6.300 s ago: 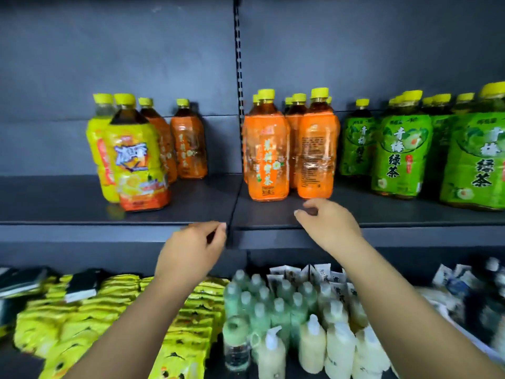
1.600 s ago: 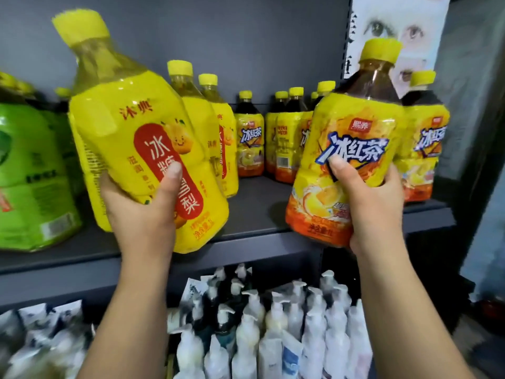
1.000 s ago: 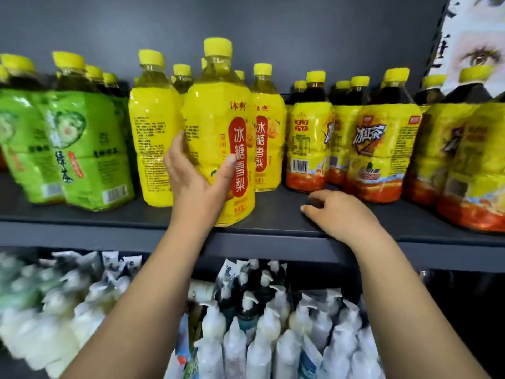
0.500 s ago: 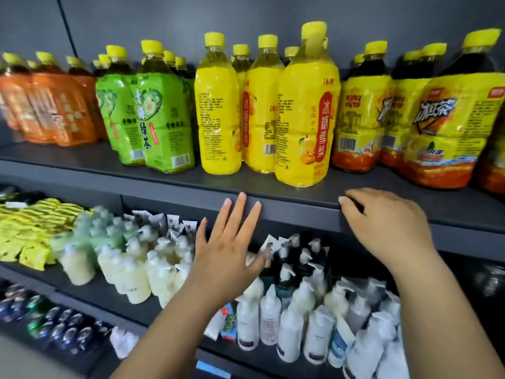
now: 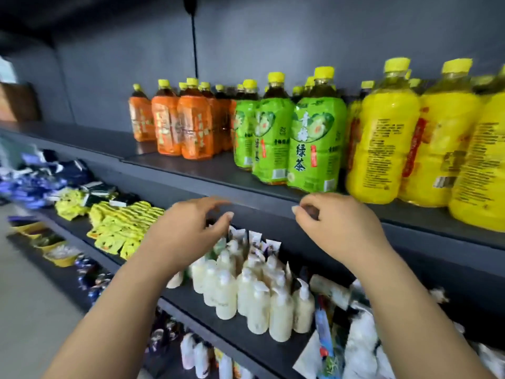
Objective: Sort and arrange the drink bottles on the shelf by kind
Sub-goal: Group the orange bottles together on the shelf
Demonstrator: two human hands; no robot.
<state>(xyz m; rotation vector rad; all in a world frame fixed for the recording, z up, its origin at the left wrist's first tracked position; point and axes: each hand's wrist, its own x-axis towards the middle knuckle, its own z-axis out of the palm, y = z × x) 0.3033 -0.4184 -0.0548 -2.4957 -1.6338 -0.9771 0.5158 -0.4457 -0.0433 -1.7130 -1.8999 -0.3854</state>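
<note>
Quickly, we note the dark upper shelf (image 5: 191,165) with drink bottles standing upright in three groups by colour. Yellow bottles (image 5: 382,143) are at the right, green tea bottles (image 5: 314,143) just beside them in the middle, and orange bottles (image 5: 195,127) to their left; the shelf's left stretch is bare. Our left hand (image 5: 185,233) hovers in front of the shelf's front edge, fingers loosely extended and blurred, gripping nothing. Our right hand (image 5: 338,231) is at the edge below the green bottles, fingers curled in, holding nothing. On the lower shelf (image 5: 177,296) we see white pump bottles (image 5: 257,294) and, further left, yellow packets (image 5: 120,225).
</note>
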